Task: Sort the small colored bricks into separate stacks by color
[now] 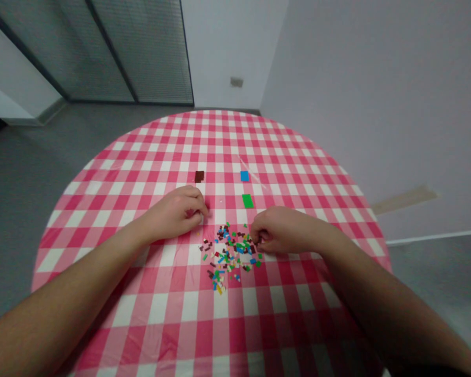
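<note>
A loose pile of small toy building bricks [231, 251] in brown, green, blue, white, yellow and red lies on the checked tablecloth. At the pile's right edge is my right hand [280, 229], its fingers bent and closed together beside dark brown bricks. Whether one is between the fingertips is hidden. My left hand [178, 212] hovers at or just above the cloth, left of the pile, with thumb and fingers curled into a pinch; anything in it is too small to tell. Beyond the hands lie a brown plate [199, 176], a blue plate [244, 176] and a green plate [247, 201].
The round table [141, 157] is covered with a red-and-white checked cloth, wrinkled near the front. A pale wall [377, 104] runs close along the right side. Glass panels with blinds [153, 47] and a wall socket [236, 82] are at the back.
</note>
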